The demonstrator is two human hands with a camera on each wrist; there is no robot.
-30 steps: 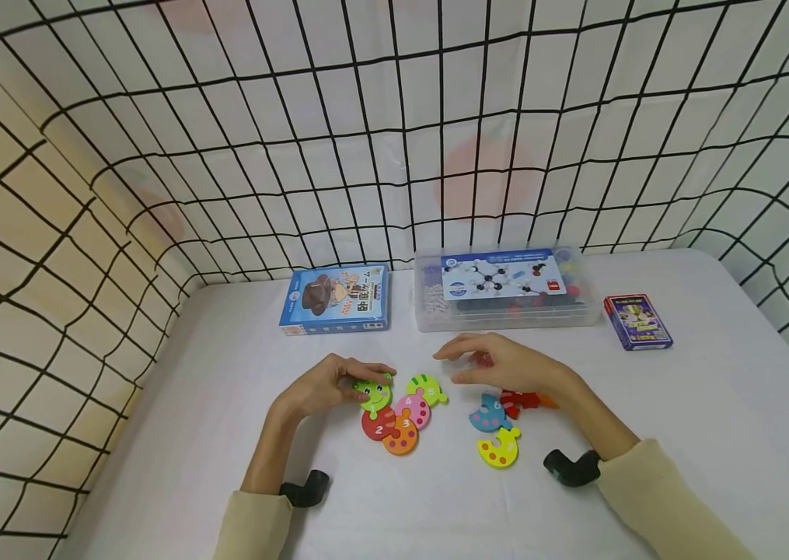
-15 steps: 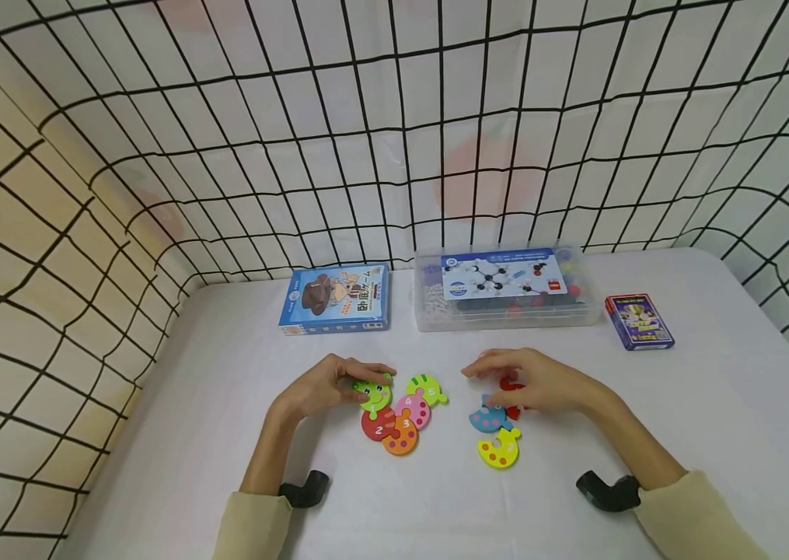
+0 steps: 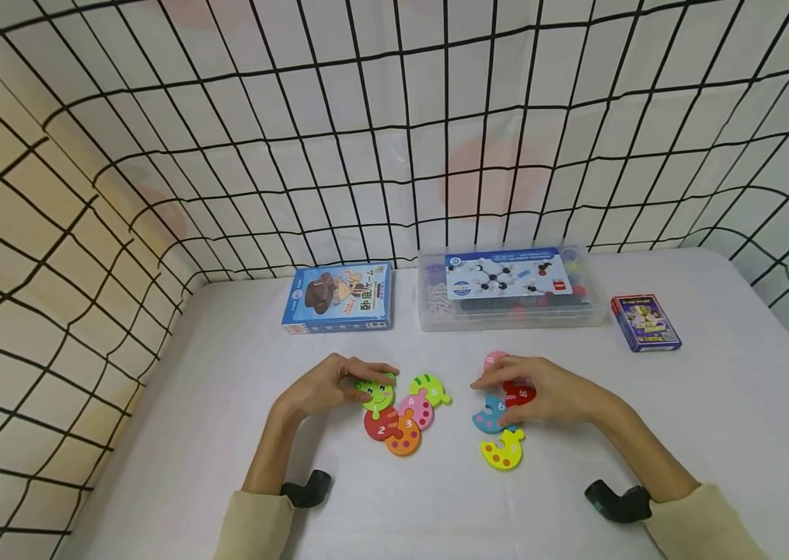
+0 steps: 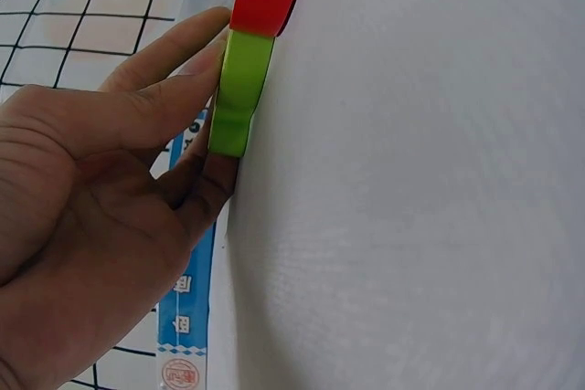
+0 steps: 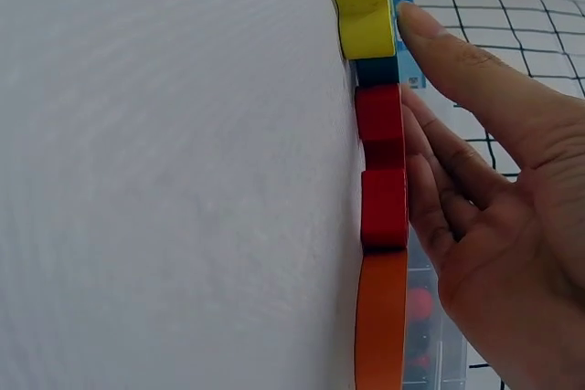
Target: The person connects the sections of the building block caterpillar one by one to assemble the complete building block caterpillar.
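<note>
Wooden caterpillar puzzle pieces lie in two groups on the white table. In the head view my left hand (image 3: 327, 385) pinches the green smiling-face piece (image 3: 378, 397) at the left. Joined below and beside it are a red 2 piece (image 3: 380, 425), an orange piece (image 3: 403, 441), a pink 4 piece (image 3: 422, 407) and a striped green piece (image 3: 425, 385). My right hand (image 3: 548, 389) spreads over the other group, thumb at the blue piece (image 3: 487, 420), fingers above the red 8 piece (image 3: 523, 394). The yellow piece (image 3: 501, 455) lies nearer me; pink (image 3: 495, 358) shows behind the fingers.
A blue game box (image 3: 338, 299) stands behind the left hand. Beside it is a clear plastic case (image 3: 506, 315) with a molecule picture. A small card box (image 3: 646, 323) lies at the right. Black wire grid (image 3: 408, 140) rises along the back and sides.
My right hand has drawn back and rightward, then settled over the blue and red pieces, uncovering the pink piece behind. My left hand stays on the green face piece.
</note>
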